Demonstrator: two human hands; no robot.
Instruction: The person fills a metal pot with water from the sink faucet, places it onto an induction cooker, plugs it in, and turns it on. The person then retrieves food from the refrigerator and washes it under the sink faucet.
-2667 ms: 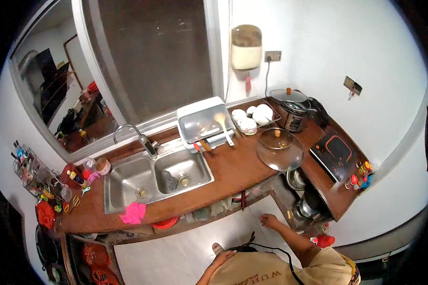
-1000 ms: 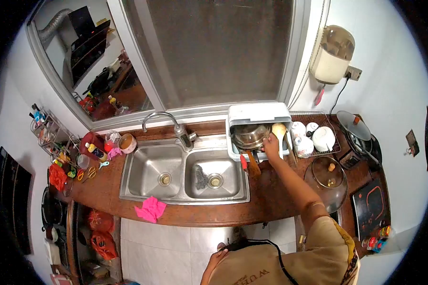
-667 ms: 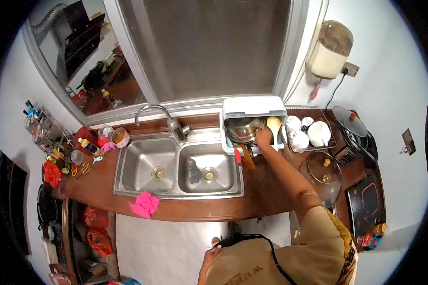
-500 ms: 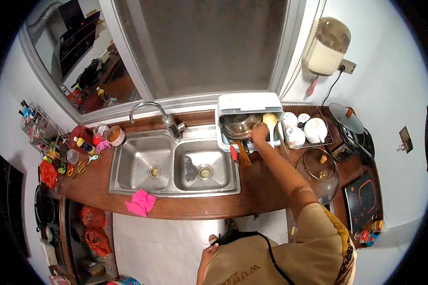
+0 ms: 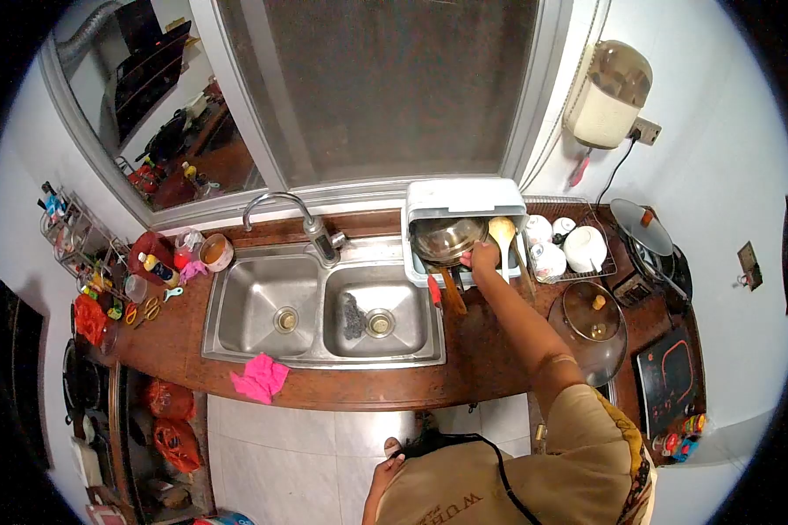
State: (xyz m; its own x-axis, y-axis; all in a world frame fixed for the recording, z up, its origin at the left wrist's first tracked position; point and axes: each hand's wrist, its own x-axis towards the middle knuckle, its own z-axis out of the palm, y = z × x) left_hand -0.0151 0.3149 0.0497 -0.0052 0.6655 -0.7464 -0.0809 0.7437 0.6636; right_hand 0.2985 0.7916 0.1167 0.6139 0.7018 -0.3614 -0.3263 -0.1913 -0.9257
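1 R hand [image 5: 481, 261] at cookware [image 5: 446, 238] in box [image 5: 464, 194], L hand [image 5: 388, 472] by shirt [image 5: 543, 472] — prob. reach-in; can't tell fingers' hold; next needs spoon [image 5: 503, 229] clearance.

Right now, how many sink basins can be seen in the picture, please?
2: the left basin, and directly beside it the right basin, with a dark grey clump inside. Both are unobstructed.

One tan short-sleeved top [image 5: 547, 437], brown lettering [image 5: 451, 509] (partly legible, "WUH"); one black cord [image 5: 503, 472]; one yellow-and-dark patterned strip [image 5: 622, 417], possibly printed cloth, along the right shoulder.
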